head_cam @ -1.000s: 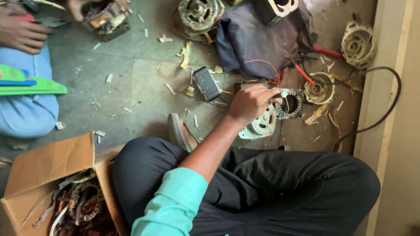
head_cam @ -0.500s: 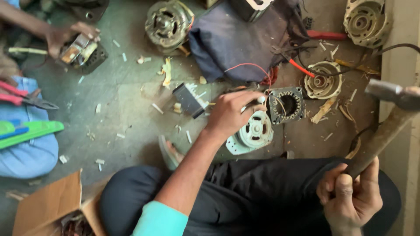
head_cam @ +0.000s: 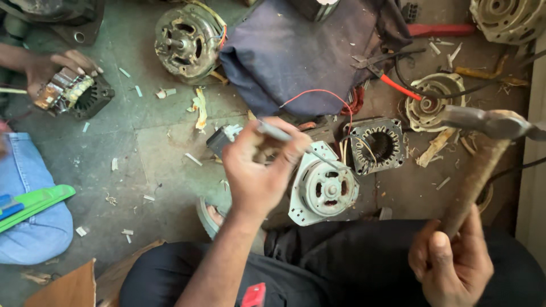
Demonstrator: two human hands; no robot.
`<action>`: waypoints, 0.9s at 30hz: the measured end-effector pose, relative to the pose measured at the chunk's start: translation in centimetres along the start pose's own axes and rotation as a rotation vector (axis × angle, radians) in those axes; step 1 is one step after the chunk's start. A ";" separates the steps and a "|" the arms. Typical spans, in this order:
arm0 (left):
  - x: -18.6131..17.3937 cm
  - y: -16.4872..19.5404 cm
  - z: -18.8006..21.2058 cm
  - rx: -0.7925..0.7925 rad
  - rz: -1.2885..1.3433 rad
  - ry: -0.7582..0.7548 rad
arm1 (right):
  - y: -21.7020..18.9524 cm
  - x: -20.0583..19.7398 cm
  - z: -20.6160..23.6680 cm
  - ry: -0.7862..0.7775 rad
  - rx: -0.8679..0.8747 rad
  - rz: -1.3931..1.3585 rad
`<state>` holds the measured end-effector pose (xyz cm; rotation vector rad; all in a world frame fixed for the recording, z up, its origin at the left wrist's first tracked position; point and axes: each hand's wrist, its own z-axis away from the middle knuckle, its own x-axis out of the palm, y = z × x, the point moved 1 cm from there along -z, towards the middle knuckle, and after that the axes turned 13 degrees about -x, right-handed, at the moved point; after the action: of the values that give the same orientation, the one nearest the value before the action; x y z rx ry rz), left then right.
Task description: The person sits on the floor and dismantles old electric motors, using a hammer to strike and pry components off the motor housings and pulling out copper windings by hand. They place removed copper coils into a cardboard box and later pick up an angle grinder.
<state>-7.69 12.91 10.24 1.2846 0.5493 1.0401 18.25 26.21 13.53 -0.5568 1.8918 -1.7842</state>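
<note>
**Punch set on the motor cover, hammer raised beside it**

Taking the pale motor end cover [head_cam: 322, 190] on the floor as the landmark: far to its left and higher in the view, another person's hand [head_cam: 57, 67] cups a wound stator [head_cam: 74, 94], fingers over its top, apparently to steady it. Left of the cover and nearer the wearer lies a green-handled tool [head_cam: 34, 202] on a blue-clad knee.

Just left of the cover, the left hand [head_cam: 259, 170] has its grip closed around a thin metal rod [head_cam: 296, 142], pinched between thumb and fingers. The rod slants down to the right so its tip meets the cover's upper rim; held this way, it seems aimed like a punch at one spot.

Above the cover lies a dark cloth bag [head_cam: 301, 57], and just to its upper right sits a square stator core [head_cam: 378, 145] with wires trailing.

Right of the cover, the right hand [head_cam: 452, 261] wraps its grip fully around the wooden handle of a hammer [head_cam: 483, 148], head lifted clear of the floor, seemingly poised for striking.
</note>
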 end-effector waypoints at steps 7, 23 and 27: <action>1.8 0.5 1.6 -0.265 0.274 -0.381 | 1.3 -1.5 1.0 -0.051 0.104 0.040; 0.9 5.2 9.7 -0.109 -0.953 -0.785 | -0.4 -1.2 4.2 -0.436 0.125 0.031; -0.4 5.3 12.2 -0.182 -1.056 -0.718 | -1.1 -0.7 4.5 -0.587 -0.022 -0.022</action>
<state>0.56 6.10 18.19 0.9001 0.4525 -0.2516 21.45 22.98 14.50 -0.9862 1.4965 -1.4041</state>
